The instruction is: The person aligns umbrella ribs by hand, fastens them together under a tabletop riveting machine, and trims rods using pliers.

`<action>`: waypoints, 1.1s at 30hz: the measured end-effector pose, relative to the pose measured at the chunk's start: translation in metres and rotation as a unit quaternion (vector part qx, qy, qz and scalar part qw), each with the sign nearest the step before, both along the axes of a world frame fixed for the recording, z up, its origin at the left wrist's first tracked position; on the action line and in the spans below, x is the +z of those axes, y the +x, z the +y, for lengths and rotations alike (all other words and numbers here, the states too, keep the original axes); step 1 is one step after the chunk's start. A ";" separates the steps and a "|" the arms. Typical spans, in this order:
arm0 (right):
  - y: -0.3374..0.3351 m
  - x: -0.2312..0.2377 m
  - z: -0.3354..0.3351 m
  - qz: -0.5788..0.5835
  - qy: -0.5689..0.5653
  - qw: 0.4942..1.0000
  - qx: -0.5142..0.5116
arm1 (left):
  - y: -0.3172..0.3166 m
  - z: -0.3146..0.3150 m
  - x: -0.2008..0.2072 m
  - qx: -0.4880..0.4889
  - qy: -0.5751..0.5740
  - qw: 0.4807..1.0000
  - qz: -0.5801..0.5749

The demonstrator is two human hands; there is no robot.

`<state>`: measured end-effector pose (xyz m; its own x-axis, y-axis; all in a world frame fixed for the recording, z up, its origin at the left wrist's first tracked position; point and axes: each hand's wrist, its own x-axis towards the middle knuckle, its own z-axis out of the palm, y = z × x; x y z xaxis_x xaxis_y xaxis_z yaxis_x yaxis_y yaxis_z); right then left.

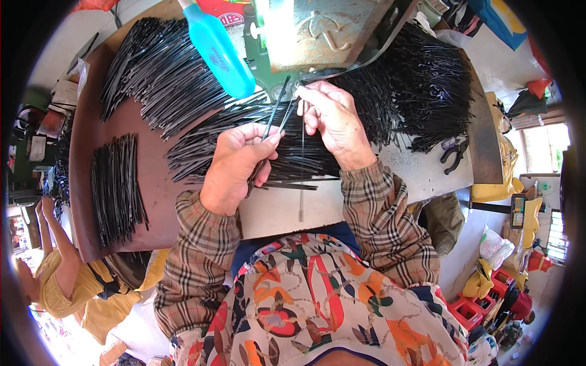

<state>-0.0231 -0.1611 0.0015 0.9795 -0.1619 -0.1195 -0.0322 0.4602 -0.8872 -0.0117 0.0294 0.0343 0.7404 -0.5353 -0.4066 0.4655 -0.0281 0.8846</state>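
Observation:
My left hand (232,161) is closed around thin black umbrella ribs (280,99), which slant up toward the press-like machine (329,30). My right hand (337,116) is pinched at the machine's lower front, by the upper ends of the ribs. Below its fingers a slim grey rod (302,152) hangs down. What exactly the right fingertips grip is partly hidden. Beneath both hands a loose pile of black ribs (207,146) lies across the table. A blue fan-like device (221,58) reaches in from the upper left, close to the working spot.
More black ribs lie in a large heap (177,73) at the far left, a bundle (116,189) at left and a dense pile (427,85) at right. Black-handled pliers (455,155) rest near the table's (287,213) right edge. Another person (67,274) is at the lower left.

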 end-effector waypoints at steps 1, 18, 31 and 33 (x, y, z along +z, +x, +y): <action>-0.001 -0.002 0.002 0.009 0.003 1.000 -0.003 | 0.000 0.000 -0.003 0.005 -0.011 1.000 0.003; -0.003 0.001 0.006 0.023 -0.049 0.998 -0.043 | -0.019 -0.026 -0.014 0.114 -0.066 0.991 -0.016; -0.012 0.000 0.011 0.021 -0.046 0.998 -0.036 | -0.026 -0.028 -0.023 0.132 -0.046 0.989 -0.055; -0.013 0.000 0.010 0.027 -0.046 0.998 -0.033 | -0.027 -0.029 -0.024 0.132 -0.049 0.988 -0.056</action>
<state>-0.0366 -0.1507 0.0015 0.9591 -0.2380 -0.1531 -0.0534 0.3791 -0.9238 -0.0391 0.0001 0.0105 0.8968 -0.3505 -0.2700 0.3443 0.1694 0.9235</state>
